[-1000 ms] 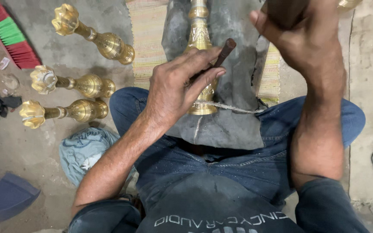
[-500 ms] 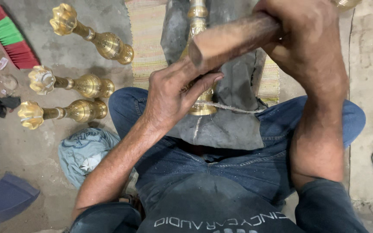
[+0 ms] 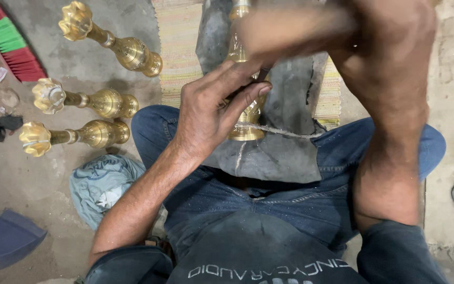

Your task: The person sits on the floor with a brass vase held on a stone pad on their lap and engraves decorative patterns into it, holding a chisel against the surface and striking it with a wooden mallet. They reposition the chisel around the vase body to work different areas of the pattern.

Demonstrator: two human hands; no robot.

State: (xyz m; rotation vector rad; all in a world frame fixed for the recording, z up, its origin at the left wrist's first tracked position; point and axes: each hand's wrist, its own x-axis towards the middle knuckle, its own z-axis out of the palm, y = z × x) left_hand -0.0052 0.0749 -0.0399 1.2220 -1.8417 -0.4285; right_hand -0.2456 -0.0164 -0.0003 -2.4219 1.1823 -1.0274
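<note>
No packages, labels, signs, screens.

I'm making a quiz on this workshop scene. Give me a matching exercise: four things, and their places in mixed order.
Things:
1. left hand
2. three brass pieces
3. blue-grey cloth
4. grey cloth

Places:
A. bunched on the floor by the left thigh
B. spread over the lap
C. lying side by side on the floor
D. on the brass piece on the lap

Pairs: 1-D, 2-C, 3-A, 4-B
</note>
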